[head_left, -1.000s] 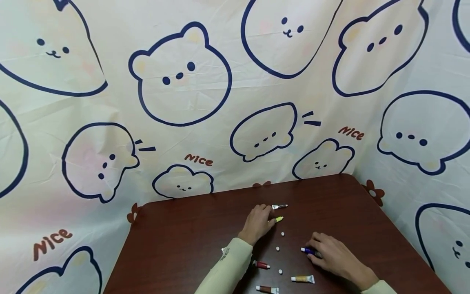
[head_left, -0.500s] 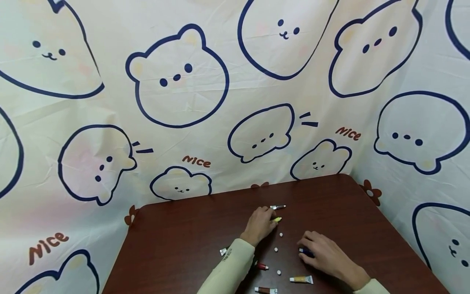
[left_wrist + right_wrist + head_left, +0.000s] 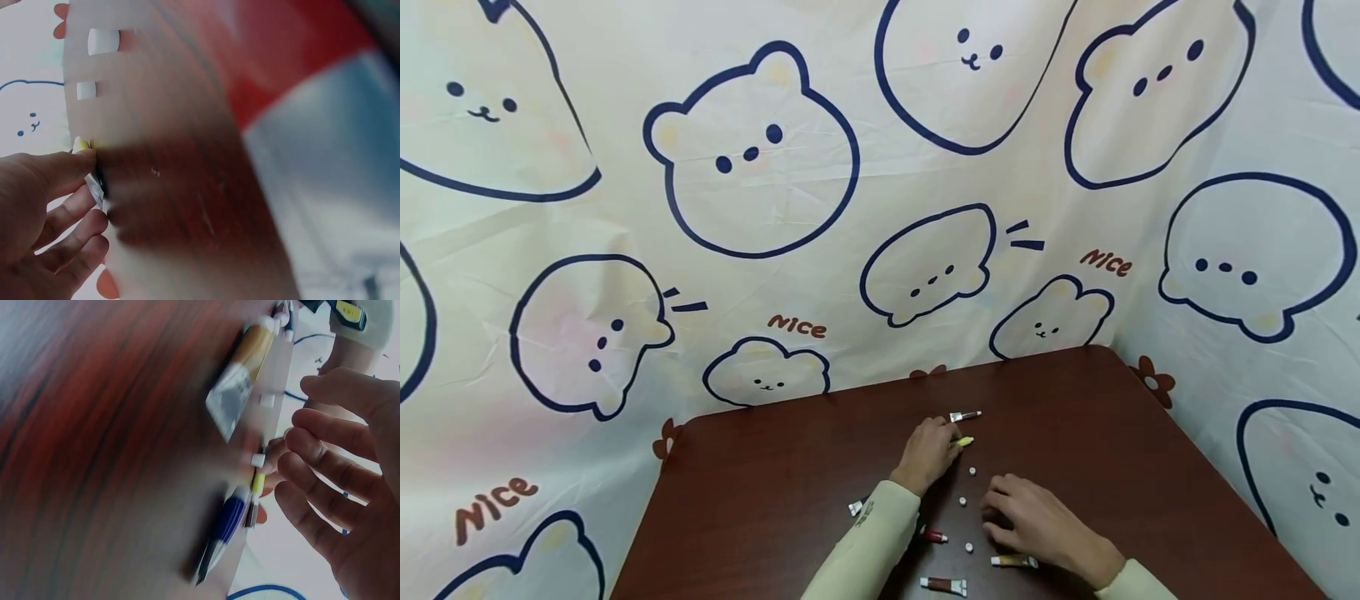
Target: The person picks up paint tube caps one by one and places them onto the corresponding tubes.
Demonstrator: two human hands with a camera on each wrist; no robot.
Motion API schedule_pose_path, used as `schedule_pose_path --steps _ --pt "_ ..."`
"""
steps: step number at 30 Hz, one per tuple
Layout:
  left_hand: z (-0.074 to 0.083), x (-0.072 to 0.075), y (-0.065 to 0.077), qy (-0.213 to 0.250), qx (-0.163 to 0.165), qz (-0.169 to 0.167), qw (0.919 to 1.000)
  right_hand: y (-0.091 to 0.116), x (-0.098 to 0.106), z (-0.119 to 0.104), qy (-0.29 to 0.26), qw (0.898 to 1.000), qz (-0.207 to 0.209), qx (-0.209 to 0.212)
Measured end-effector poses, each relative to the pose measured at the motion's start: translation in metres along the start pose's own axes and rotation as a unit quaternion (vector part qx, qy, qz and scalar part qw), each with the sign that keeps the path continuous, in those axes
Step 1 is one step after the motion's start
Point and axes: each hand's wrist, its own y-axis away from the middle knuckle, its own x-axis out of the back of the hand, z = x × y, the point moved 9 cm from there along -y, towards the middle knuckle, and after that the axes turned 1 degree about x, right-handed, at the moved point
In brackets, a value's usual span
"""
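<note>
Yellow tube (image 3: 966, 441), contents hidden inside

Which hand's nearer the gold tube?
Right. In the head view, the right hand is just beyond the gold tube, close beside it; the left hand is farther off, up the table at the yellow tube.
</note>
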Motion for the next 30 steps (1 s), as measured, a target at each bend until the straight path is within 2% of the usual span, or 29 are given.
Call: schedule_pose_path --steps 2,5,11,20,26,30 --pt "-0.001 0.002 0.0 0.001 -0.001 0.004 1.0 -0.004 0.0 -0.006 0.007 1.0 0.009 0.017" --pt "-0.002 0.001 0.0 0.004 0.001 -0.008 1.0 -0.008 -0.002 -0.016 0.011 0.999 0.02 0.046" --pt "-0.007 0.004 0.0 -0.007 0.01 -0.014 0.9998 -0.014 -0.01 -0.033 0.01 0.997 0.013 0.079" --pt "-0.004 0.014 0.005 -0.012 -0.001 -0.005 0.9999 -0.011 -0.031 -0.036 0.008 0.996 -0.046 0.077" --pt "-0.005 0.013 0.008 0.002 0.0 -0.004 1.0 -0.011 -0.038 -0.038 0.021 0.993 -0.085 0.074" --pt "-0.004 0.017 0.008 0.004 -0.006 0.007 0.9999 -0.012 -0.039 -0.039 0.043 0.993 -0.081 0.079"
